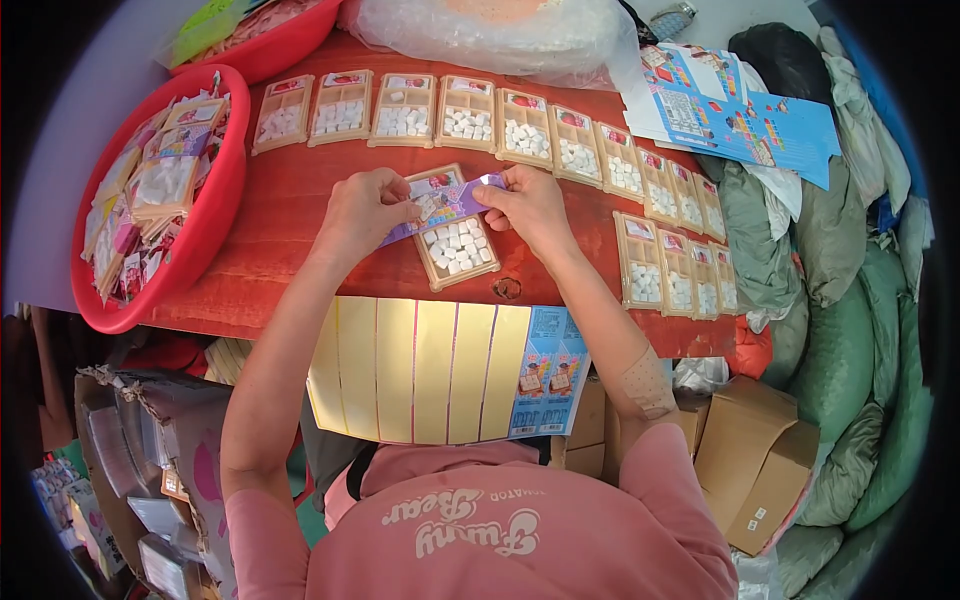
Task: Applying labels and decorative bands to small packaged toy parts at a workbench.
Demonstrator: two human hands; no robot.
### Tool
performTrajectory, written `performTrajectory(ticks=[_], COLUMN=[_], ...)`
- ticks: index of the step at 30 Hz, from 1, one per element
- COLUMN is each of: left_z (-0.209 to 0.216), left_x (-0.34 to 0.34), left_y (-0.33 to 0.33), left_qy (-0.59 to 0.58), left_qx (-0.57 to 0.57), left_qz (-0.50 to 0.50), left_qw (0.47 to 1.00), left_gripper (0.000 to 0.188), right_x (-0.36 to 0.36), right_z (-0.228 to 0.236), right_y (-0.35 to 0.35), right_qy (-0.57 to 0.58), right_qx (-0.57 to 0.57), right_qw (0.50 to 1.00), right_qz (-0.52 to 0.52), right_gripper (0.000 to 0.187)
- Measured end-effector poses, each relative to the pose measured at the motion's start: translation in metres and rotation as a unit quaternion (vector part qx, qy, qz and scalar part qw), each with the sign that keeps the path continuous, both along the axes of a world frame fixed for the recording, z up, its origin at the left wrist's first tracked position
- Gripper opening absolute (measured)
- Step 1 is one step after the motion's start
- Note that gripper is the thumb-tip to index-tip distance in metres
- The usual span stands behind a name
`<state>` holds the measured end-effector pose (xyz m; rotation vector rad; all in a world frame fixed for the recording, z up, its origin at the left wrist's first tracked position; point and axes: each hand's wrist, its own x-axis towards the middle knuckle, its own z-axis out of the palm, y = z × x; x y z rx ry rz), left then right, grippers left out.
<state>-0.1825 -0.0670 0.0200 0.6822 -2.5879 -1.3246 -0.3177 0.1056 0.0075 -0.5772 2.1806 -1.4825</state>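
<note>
My left hand and my right hand together hold a narrow purple sticker strip stretched between their fingertips. The strip lies across the top of a small tan tray filled with white square pieces, which sits on the red table in front of me. A yellow sticker backing sheet with two blue stickers left at its right end hangs over the table's near edge, below my hands.
A row of similar filled trays runs along the far side, more at the right. A red basin of packets stands left. Blue printed sheets, a clear bag, green sacks and cardboard boxes surround.
</note>
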Motion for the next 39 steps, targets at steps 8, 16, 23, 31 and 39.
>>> performTrajectory(ticks=[8,16,23,31,39], left_z=[-0.009,-0.016,-0.029,-0.016,-0.039], left_x=[0.000,0.047,0.109,0.189,0.214], left_y=[0.004,-0.024,-0.028,-0.011,0.002], left_qy=[0.018,0.066,0.096,0.106,0.158], left_qx=[-0.017,0.002,-0.033,0.002,0.146], left_qz=[-0.009,0.111,0.186,0.318,0.391], left_qw=[1.000,0.992,0.977,0.942,0.895], left_gripper=[0.024,0.029,0.025,0.023,0.033], right_x=[0.005,0.021,0.058,0.115,0.141], right_z=[0.005,-0.001,-0.008,-0.001,0.006], right_y=[-0.003,-0.055,-0.091,-0.145,-0.162], right_qy=[0.098,0.247,0.161,0.112,0.130], right_qx=[0.091,0.116,0.021,0.021,0.027], right_qw=[0.991,0.957,0.963,0.938,0.910], right_qz=[0.013,0.102,0.217,0.329,0.393], right_gripper=[0.023,0.023,0.020,0.016,0.016])
